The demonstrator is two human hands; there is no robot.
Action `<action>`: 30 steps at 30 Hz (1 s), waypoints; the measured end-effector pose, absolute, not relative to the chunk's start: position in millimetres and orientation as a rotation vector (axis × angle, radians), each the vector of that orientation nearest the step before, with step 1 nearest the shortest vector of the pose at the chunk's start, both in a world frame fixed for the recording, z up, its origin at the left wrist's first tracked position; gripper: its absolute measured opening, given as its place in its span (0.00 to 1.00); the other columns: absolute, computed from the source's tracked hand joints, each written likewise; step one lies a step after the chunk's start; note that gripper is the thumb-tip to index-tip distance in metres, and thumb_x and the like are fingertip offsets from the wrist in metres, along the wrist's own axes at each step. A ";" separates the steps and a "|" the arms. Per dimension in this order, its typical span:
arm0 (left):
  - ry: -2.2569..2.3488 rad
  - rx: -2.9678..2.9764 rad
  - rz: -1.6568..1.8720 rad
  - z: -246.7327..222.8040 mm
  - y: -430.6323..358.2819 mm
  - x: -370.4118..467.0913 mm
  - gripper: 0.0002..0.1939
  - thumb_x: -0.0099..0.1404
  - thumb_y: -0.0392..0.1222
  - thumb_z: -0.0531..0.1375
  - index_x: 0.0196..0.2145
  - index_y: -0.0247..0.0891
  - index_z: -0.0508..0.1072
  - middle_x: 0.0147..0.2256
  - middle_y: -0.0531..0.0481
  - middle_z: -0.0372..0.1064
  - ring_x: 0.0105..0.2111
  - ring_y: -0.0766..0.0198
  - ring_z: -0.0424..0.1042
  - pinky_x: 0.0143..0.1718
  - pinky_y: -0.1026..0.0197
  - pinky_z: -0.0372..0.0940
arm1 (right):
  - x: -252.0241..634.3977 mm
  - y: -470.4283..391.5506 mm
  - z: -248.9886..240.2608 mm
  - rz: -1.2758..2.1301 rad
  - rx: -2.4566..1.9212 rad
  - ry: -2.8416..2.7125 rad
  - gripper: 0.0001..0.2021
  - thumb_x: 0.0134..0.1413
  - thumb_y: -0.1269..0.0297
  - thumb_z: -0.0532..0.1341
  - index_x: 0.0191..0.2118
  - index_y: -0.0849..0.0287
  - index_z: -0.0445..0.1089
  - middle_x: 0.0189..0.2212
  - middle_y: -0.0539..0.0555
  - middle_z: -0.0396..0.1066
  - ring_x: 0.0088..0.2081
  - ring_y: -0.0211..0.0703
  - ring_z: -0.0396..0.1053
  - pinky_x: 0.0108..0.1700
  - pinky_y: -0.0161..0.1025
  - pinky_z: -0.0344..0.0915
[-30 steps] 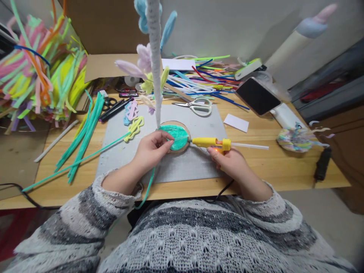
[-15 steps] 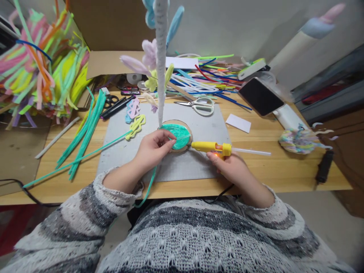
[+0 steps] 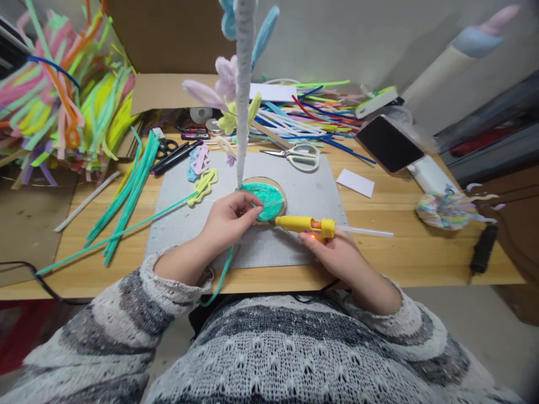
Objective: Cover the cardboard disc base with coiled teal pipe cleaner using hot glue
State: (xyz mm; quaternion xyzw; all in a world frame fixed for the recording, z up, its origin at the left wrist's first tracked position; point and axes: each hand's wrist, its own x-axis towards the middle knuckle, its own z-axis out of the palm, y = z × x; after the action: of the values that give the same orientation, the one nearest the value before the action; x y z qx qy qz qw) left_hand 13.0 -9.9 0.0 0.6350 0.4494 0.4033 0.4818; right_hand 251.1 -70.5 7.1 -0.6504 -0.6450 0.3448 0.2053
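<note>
My left hand point(image 3: 233, 220) is closed in a pinch at the left edge of a round cardboard base point(image 3: 281, 189) covered with green. Between its fingers runs a green pipe cleaner point(image 3: 228, 268), whose tail hangs over the table edge. My right hand point(image 3: 332, 252) grips a yellow hot glue gun point(image 3: 301, 224) with a clear glue stick point(image 3: 366, 231) out of its back. The gun's nozzle is near the base's lower right rim. From the base's back left rises a white wrapped stem point(image 3: 243, 112) bearing fuzzy pastel flowers point(image 3: 227, 78).
Under the base lies a grey mat point(image 3: 307, 247). White-handled scissors point(image 3: 304, 158), a phone point(image 3: 389, 143) and a white card point(image 3: 356, 183) lie behind and right. Green pipe cleaners point(image 3: 130, 196) and a large bundle point(image 3: 54, 101) are left. A black-handled tool point(image 3: 483, 249) lies at the right edge.
My right hand and the glue gun have shifted left and slightly down, along the base's lower right rim. My left hand keeps its pinch. The whole view has shifted slightly.
</note>
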 end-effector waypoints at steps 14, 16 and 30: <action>1.078 1.528 0.979 0.1 -10.7 13.0 0.08 0.61 0.42 0.61 0.35 0.35 0.72 0.21 0.55 0.66 0.20 0.70 0.64 0.23 0.66 0.58 | 229.3 -73.2 6.3 0.854 -1.620 -1.961 0.17 0.60 0.48 0.55 0.40 0.54 0.74 0.34 0.57 0.76 0.37 0.51 0.73 0.39 0.47 0.67; 1.073 1.526 0.979 0.3 -10.7 13.1 0.08 0.61 0.43 0.61 0.35 0.35 0.72 0.21 0.55 0.67 0.21 0.69 0.65 0.23 0.66 0.58 | 226.6 -75.5 4.1 0.729 -1.587 -2.029 0.17 0.61 0.49 0.54 0.35 0.56 0.72 0.31 0.56 0.74 0.34 0.49 0.71 0.36 0.46 0.65; 1.072 1.524 0.986 -2.6 -8.7 11.2 0.08 0.61 0.42 0.61 0.36 0.34 0.72 0.22 0.54 0.67 0.21 0.70 0.64 0.23 0.66 0.57 | 228.1 -83.9 1.8 0.460 -1.296 -2.318 0.09 0.62 0.60 0.56 0.38 0.59 0.67 0.37 0.57 0.72 0.36 0.45 0.69 0.36 0.40 0.64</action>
State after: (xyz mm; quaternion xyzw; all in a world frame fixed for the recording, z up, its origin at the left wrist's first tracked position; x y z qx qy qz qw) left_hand 11.2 -8.7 -2.6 0.6285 0.4421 0.4067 0.4942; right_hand 228.1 -83.9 1.8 -0.4690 -0.8387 0.1664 0.2210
